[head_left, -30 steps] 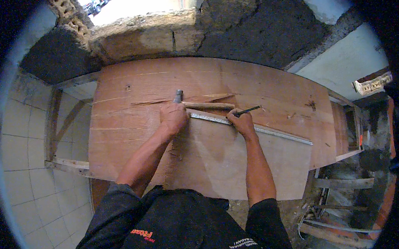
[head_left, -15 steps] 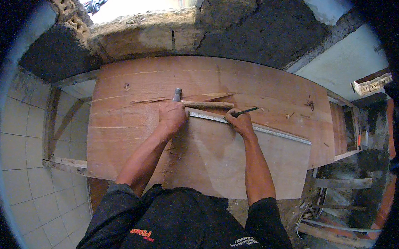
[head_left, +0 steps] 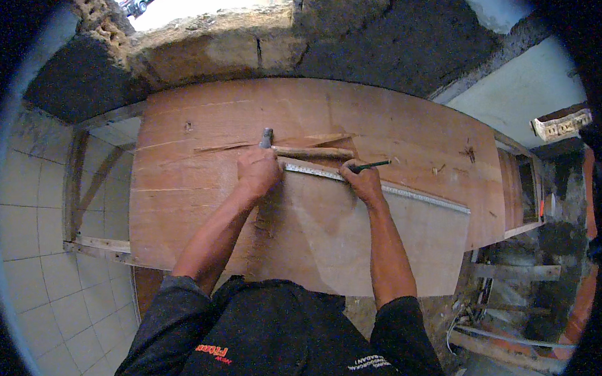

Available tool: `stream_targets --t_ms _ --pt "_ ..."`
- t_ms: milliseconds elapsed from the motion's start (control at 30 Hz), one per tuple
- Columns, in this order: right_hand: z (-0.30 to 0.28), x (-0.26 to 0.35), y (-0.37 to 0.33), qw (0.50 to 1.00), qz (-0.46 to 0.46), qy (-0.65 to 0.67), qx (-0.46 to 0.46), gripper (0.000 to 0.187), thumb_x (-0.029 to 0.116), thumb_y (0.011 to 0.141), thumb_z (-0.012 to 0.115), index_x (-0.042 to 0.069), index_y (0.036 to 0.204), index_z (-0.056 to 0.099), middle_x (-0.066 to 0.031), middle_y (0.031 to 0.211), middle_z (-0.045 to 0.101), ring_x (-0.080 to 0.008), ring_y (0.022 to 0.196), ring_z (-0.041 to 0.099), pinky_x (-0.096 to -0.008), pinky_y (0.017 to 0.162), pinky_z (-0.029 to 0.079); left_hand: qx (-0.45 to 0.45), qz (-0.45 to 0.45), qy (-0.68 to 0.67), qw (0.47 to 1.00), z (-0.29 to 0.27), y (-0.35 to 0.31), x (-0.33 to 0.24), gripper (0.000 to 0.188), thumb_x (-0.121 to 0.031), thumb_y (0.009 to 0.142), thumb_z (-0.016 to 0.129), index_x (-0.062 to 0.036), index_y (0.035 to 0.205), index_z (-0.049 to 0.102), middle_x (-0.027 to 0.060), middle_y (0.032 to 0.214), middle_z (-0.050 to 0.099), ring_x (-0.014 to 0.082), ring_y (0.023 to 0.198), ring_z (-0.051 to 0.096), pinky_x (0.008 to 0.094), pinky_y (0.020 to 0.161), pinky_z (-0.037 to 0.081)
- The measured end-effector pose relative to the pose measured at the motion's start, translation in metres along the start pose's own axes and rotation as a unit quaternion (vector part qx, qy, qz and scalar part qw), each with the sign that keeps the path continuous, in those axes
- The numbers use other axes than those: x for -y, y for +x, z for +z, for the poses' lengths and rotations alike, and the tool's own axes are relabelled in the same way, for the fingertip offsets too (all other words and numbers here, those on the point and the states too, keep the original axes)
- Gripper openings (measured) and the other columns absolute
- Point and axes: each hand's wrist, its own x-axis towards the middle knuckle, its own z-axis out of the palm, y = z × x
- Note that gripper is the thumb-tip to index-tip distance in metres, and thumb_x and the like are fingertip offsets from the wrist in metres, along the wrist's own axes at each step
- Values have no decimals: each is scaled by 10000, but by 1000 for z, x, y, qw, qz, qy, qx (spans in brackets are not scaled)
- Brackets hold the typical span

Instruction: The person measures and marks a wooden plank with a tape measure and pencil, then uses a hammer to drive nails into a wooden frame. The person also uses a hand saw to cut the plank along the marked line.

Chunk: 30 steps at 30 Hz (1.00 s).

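My left hand point(head_left: 258, 171) is closed at the left end of a tape measure point(head_left: 425, 196); its case, if it is there, is hidden by the fingers. The white blade runs slanting to the right along the edge of a pale plywood piece point(head_left: 411, 250). My right hand point(head_left: 364, 184) pinches a dark pencil point(head_left: 374, 165) beside the blade, its shaft sticking out to the right. Just beyond my left hand lies a hammer point(head_left: 313, 152), with its grey head by the knuckles and its wooden handle pointing right.
A large reddish plywood sheet point(head_left: 199, 172) lies under everything on a wooden frame point(head_left: 73, 191). Thin wood splinters point(head_left: 225, 147) lie near the hammer. Beyond stands a rough, broken wall opening point(head_left: 208, 54). Timber pieces point(head_left: 516, 273) lie at lower right.
The view has shifted slightly. Both hands keep nearly the same places at the tape measure, and the pencil stays in my right hand.
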Motion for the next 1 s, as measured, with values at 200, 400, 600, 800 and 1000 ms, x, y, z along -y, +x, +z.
stream_targets --t_ms 200,400,600,800,1000 --pt "1 1 -1 999 -43 -24 -5 213 251 817 718 53 893 727 -66 787 698 -180 740 639 -338 724 503 25 17 10 1000 -4 3 0 287 -327 809 705 -48 856 754 187 843 716 354 844 710 453 765 567" --pt "3 1 -6 999 -25 -46 -13 246 299 848 676 61 899 715 -122 875 710 -286 844 663 -416 816 509 13 0 13 1000 -4 0 -1 268 -304 812 689 -49 863 754 195 860 717 356 843 709 454 759 564" --pt "4 -1 -4 998 -48 -35 -32 207 243 841 713 48 911 724 -55 819 696 -169 774 637 -338 735 505 38 29 31 998 2 8 5 342 -378 791 727 -38 825 722 186 865 696 373 799 688 498 694 548" --pt "3 -1 -5 999 -25 -22 -2 225 254 845 696 42 913 723 -80 874 712 -194 819 654 -346 771 508 2 33 23 999 1 1 3 204 -245 808 659 -63 800 752 179 824 716 350 830 711 464 752 564" --pt "0 3 -7 999 -29 -18 -5 209 239 835 703 44 908 723 -82 871 711 -201 829 655 -346 786 504 38 -7 11 999 -7 1 -2 251 -300 827 668 -63 800 746 181 847 716 339 849 708 476 763 555"
